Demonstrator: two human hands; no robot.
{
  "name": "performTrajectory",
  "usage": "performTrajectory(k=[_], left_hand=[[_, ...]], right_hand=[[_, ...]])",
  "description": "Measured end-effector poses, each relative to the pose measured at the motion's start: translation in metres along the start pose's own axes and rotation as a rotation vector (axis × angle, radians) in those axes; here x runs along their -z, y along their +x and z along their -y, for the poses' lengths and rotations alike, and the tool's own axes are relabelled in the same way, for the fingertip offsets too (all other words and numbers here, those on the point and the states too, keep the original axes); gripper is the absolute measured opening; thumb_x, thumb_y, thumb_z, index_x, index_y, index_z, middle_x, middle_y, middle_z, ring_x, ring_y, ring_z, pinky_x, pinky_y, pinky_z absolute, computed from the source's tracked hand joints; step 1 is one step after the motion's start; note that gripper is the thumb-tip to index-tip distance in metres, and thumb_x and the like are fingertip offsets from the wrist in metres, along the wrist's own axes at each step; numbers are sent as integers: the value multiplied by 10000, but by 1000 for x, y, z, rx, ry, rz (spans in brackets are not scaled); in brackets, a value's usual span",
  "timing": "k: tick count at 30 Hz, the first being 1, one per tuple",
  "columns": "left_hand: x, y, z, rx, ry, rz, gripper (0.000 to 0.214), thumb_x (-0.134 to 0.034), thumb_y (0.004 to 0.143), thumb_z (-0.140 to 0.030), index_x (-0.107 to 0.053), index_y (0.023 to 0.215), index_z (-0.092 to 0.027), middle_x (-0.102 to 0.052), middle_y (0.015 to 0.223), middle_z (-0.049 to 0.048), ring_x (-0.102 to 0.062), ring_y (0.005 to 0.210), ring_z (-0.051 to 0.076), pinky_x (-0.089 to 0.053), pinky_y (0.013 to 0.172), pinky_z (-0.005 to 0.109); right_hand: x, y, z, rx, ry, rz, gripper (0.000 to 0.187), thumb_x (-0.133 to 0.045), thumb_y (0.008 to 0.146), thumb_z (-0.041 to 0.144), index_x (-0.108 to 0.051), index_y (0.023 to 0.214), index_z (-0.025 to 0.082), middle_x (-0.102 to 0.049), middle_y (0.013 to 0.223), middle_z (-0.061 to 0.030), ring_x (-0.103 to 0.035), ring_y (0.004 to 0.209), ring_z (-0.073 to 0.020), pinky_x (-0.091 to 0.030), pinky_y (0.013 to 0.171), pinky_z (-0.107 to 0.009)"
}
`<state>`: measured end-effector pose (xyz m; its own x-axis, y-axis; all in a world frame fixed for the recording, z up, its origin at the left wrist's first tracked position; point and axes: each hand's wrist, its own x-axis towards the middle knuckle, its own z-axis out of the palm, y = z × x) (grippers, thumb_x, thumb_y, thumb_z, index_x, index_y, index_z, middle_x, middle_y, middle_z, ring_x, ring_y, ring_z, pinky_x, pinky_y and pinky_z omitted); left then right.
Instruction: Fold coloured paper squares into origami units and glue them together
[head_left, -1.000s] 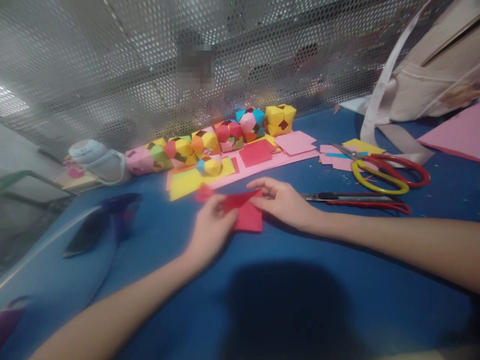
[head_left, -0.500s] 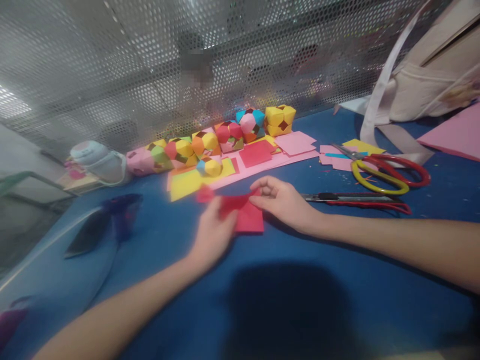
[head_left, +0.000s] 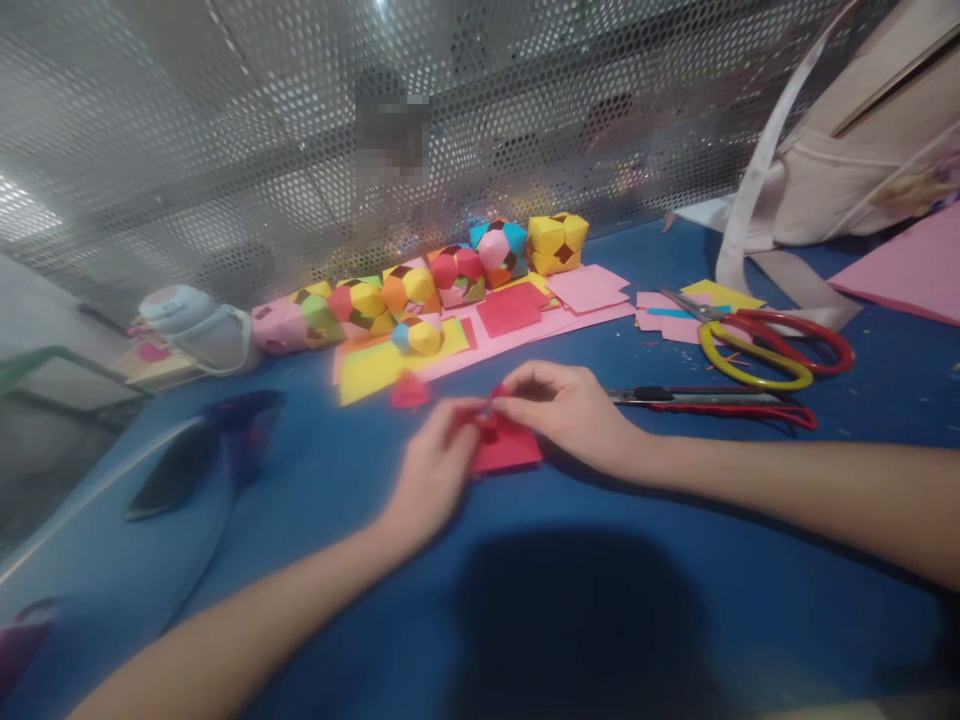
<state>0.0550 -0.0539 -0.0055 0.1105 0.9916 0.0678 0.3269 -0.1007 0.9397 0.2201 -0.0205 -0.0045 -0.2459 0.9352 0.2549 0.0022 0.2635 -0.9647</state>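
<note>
Between my two hands is a small piece of red paper (head_left: 491,408), its edges pinched and bent, mostly hidden by the fingers. My left hand (head_left: 435,455) grips its left side with fingers and thumb closed. From the right, my right hand (head_left: 566,410) pinches the other side between thumb and fingers. Just below the fingertips, red square paper (head_left: 510,452) lies on the blue table. A small folded red paper piece (head_left: 410,390) rests left of and beyond my left hand.
Several folded paper balls (head_left: 409,290) line the back by a perforated metal panel (head_left: 300,120). Coloured sheets (head_left: 375,370) lie before them. At the right are scissors (head_left: 757,350), a cutter knife (head_left: 697,397) and a pale bag (head_left: 832,180). A blurred dark-blue object (head_left: 244,430) stands left.
My hands have come closer together, and the red paper between them is now bent up and more covered. The folded red piece at the left shows more fully.
</note>
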Motion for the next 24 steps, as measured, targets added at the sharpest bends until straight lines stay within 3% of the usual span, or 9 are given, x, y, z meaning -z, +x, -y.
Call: performTrajectory(k=[6, 13, 19, 24], left_hand=[[0, 0, -2, -52, 64, 59, 177, -509, 837, -299, -616, 926, -189, -613, 849, 20, -563, 694, 129, -471, 643, 251], [1, 1, -1, -45, 96, 49, 175, -532, 827, -326, -595, 814, -163, -612, 829, 20, -534, 730, 136, -433, 653, 238], [2, 2, 3, -16, 52, 16, 206, -543, 820, -356, -611, 850, -164, -611, 793, 7, -522, 707, 132, -422, 658, 240], [1, 2, 2, 3, 36, 11, 223, -549, 812, -368, -621, 867, -164, -627, 804, 21, -539, 711, 147, -431, 638, 247]], right_hand=[[-2, -5, 7, 4, -36, 81, 101, -609, 751, 254, -638, 748, 157, -640, 713, -3, -587, 672, -118, -479, 633, -234], [0, -9, 9, 121, -159, 134, 160, -520, 837, 260, -643, 797, 167, -618, 780, -16, -574, 741, -123, -473, 684, -243], [-2, -10, 6, 269, -332, 143, 164, -610, 774, 264, -623, 893, 151, -614, 842, -39, -565, 770, -143, -470, 707, -270], [-2, -9, 7, 176, -325, 114, 105, -560, 806, 232, -630, 816, 155, -635, 792, -26, -568, 729, -132, -467, 672, -250]])
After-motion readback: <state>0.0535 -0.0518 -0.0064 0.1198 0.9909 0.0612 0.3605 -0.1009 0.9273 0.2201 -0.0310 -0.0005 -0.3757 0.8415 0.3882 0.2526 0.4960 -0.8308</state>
